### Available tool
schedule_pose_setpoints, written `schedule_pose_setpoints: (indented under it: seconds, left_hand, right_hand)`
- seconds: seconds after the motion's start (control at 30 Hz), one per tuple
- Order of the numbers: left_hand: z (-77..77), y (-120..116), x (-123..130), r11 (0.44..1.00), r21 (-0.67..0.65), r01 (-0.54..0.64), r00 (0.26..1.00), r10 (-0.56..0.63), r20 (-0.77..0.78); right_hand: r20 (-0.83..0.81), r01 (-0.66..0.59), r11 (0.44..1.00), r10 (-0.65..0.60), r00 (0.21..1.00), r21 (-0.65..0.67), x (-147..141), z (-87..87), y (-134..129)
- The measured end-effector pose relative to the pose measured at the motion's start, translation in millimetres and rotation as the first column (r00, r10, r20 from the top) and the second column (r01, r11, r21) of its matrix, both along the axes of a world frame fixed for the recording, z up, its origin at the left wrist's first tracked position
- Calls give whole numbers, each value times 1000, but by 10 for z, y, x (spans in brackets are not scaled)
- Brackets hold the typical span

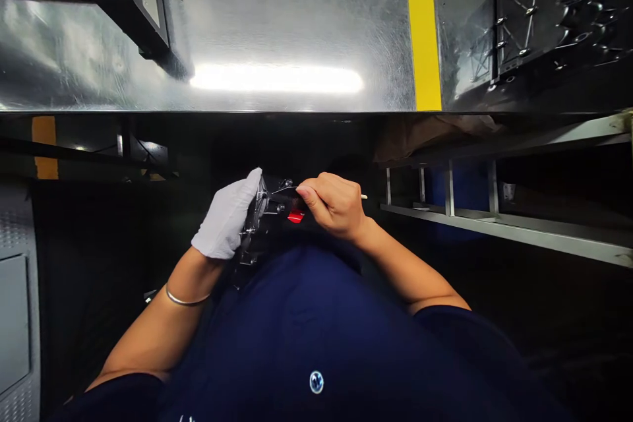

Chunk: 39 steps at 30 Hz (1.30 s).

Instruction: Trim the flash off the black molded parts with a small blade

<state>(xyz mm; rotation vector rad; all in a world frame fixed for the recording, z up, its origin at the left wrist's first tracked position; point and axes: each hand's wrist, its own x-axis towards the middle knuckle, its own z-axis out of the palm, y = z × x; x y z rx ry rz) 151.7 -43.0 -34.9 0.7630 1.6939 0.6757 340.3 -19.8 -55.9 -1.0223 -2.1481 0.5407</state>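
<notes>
navy shirt (297,330) sits nearest my view. from my remote seat i see a glossy dark part (262,201) in the white-gloved left hand (226,217), whose fingers grip it, partly hidden. opposite, the bare right hand (333,204) has its fingers pinched on a thin stick (364,197), a pale end poking out behind them. just below those fingers shows a red piece (295,216); beyond them lies the bench (297,26).

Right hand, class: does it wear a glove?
No, the right hand is bare, while the left hand wears a white glove.
</notes>
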Motion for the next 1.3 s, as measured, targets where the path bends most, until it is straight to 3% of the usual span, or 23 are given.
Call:
schedule_pose_setpoints:
  seconds: [0.2, 0.4, 0.63, 0.77, 0.97, 1.13, 1.2, 1.3]
  left_hand:
    - [-5, -10, 12, 999, -44, 1, 1000, -2, -31]
    - [-21, -5, 9, 998, -57, -11, 998, 7, -61]
    - [-24, -26, 8, 999, -45, -7, 994, 2, -108]
    - [14, -17, 12, 999, -49, 16, 990, -23, -139]
    - [-15, -51, 10, 1000, -17, -12, 993, 10, -121]
    - [-6, -108, 7, 998, 17, -60, 996, 60, -58]
    - [17, -123, 4, 996, 48, -73, 994, 76, -73]
    - [58, -130, 4, 992, 89, -88, 989, 97, -109]
  right_hand:
    - [86, 70, 993, -78, 993, 95, -18, -56, -9]
    - [134, 106, 993, -112, 985, 53, -42, -78, -43]
    - [10, 110, 993, -110, 994, -43, -115, -120, -108]
    - [56, 111, 993, -110, 992, -30, -106, -127, -89]
    - [53, -18, 983, 28, 998, -180, -48, -91, -61]
    - [-207, -316, 865, 252, 945, -390, 26, 27, -1]
    - [-225, -314, 881, 246, 943, -355, 41, 66, 11]
    - [-144, -183, 941, 147, 979, -285, 39, 90, 2]
